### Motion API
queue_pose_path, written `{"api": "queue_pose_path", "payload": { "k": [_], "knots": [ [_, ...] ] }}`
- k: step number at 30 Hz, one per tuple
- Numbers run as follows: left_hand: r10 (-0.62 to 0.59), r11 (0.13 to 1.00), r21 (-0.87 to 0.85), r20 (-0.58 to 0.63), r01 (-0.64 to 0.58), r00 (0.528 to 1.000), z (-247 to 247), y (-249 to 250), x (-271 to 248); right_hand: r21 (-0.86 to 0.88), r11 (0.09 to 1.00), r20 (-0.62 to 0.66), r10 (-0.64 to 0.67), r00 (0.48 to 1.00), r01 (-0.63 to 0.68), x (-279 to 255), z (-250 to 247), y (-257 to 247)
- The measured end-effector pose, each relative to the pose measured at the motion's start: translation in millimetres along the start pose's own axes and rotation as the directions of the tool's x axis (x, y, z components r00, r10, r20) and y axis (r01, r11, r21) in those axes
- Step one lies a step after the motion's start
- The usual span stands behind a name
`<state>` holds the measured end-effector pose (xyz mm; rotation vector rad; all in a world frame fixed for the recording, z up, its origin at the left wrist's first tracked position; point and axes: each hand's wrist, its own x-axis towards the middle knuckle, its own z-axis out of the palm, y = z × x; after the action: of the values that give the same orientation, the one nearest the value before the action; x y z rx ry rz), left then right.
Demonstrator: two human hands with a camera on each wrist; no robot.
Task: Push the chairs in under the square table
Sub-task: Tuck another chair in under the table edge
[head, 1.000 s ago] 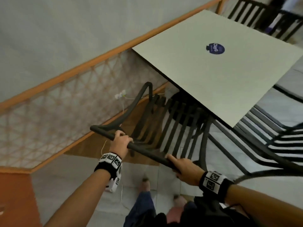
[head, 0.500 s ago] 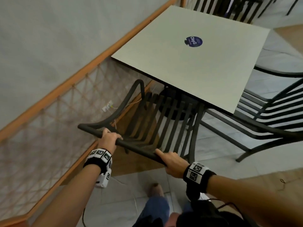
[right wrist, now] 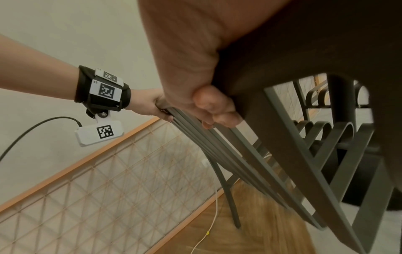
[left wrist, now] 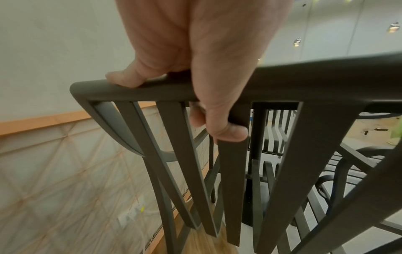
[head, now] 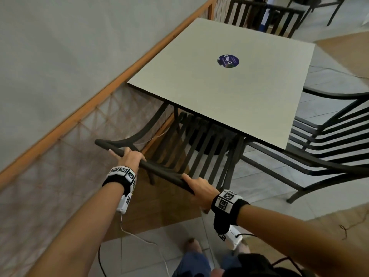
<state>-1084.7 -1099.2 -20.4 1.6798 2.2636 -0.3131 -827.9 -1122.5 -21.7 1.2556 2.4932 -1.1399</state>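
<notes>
One "ClayG" sticker [head: 228, 60], table [head: 199, 92] centre

Soft, even indoor light with faint shadows; wide-angle bending at the frame edges; wrist views blur toward the lower corners

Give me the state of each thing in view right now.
Near chair: held by its top rail, seat front under the table edge, backrest outside.
Left hand: grips the top rail near its left end.
Right hand: grips the top rail further right.
Table: bare but for a round sticker.
Right chair: not pushed in, seat clear of the table.
Far chair: backrest close to the far table edge.
</notes>
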Motion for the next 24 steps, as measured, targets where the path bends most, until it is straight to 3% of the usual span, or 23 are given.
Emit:
{"api": "queue_pose_path", "payload": {
  "k": [11, 17, 21, 24],
  "knots": [
    [-0.037, 0.998, 0.059, 0.034, 0.035, 0.999, -19.2, 17.1, 72.3, 0.021, 0.999, 0.018, 0.039, 0.999, -0.04, 41.2, -38.6, 22.7],
    [0.031, 0.997, 0.076, -0.097, -0.024, 0.995, -8.3, 19.9, 59.5, 0.026, 0.999, 0.006, 0.022, 1.0, -0.022, 37.2, -33.4, 22.6],
    [0.017, 0.995, 0.1, -0.189, 0.002, 0.982, -4.2, 29.7, 44.9, 0.187, 0.982, 0.067, 0.025, 0.997, -0.037, 39.6, -27.9, 40.6],
    [0.023, 0.998, -0.045, -0.255, -0.036, 0.967, 14.2, 56.4, 10.0, 0.493, 0.847, 0.207, 0.107, 0.973, -0.198, 38.7, -43.3, 63.7]
  ]
}}
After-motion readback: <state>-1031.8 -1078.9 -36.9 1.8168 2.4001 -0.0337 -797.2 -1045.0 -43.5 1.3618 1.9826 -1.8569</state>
